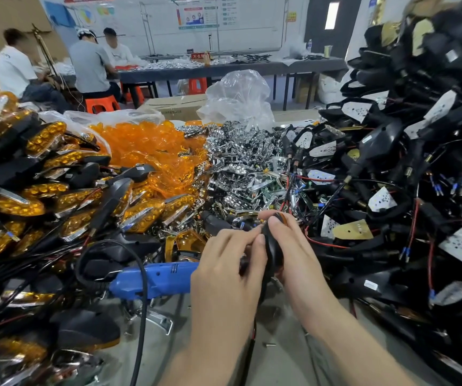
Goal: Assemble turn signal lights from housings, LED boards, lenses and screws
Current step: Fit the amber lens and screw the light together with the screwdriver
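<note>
Left hand point(228, 263): fingertips pinch the black housing point(273, 249) from its left side.
Right hand point(296, 246): curled round the housing, thumb on top.
Housing: held between both hands, above the bench.
Blue screwdriver point(154, 277): lies just left of the hands.
Orange lenses point(146, 143): piled beyond.

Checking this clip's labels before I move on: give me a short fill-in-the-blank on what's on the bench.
The left hand and right hand together hold a ____ housing.
The screwdriver lying left of the hands is ____.
The loose lenses heaped behind it are ____.
Missing words: black; blue; orange.
</note>
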A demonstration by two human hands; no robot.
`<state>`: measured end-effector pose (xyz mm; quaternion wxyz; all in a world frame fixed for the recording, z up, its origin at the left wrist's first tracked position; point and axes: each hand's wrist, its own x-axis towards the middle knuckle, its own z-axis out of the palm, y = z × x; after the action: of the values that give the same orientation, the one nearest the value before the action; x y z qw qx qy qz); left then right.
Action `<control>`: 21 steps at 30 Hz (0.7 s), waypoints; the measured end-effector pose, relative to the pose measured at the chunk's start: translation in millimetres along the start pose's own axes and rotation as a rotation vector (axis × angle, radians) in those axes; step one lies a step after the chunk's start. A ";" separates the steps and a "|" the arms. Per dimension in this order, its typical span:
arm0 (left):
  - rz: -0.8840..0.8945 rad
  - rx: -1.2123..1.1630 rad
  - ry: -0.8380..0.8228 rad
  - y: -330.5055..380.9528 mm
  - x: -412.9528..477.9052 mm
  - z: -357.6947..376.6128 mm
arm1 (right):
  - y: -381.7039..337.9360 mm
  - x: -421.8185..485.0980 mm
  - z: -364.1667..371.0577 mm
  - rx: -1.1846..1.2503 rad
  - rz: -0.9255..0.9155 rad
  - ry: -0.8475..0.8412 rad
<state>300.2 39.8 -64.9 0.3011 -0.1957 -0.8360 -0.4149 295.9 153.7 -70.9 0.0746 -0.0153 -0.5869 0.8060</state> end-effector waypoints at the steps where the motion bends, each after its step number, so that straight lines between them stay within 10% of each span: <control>1: 0.018 0.029 -0.020 1.5 -1.6 0.0 | -0.2 0.8 -0.3 0.015 0.003 0.011; 6: -0.163 -0.131 -0.089 7.0 -7.2 -9.5 | -3.3 4.7 -1.5 0.102 0.027 0.077; 13: -1.204 -0.800 -0.011 6.7 -34.9 -50.6 | -8.8 -0.2 1.4 0.052 0.082 0.104; 21: -1.389 -1.013 0.225 11.9 -16.0 -61.3 | -15.0 -6.9 3.1 -0.302 0.106 0.098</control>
<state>339.9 -4.3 -39.6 -0.0629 0.2909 -0.4458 -0.8442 303.9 154.3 -56.2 0.0573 -0.0967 -0.6955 0.7097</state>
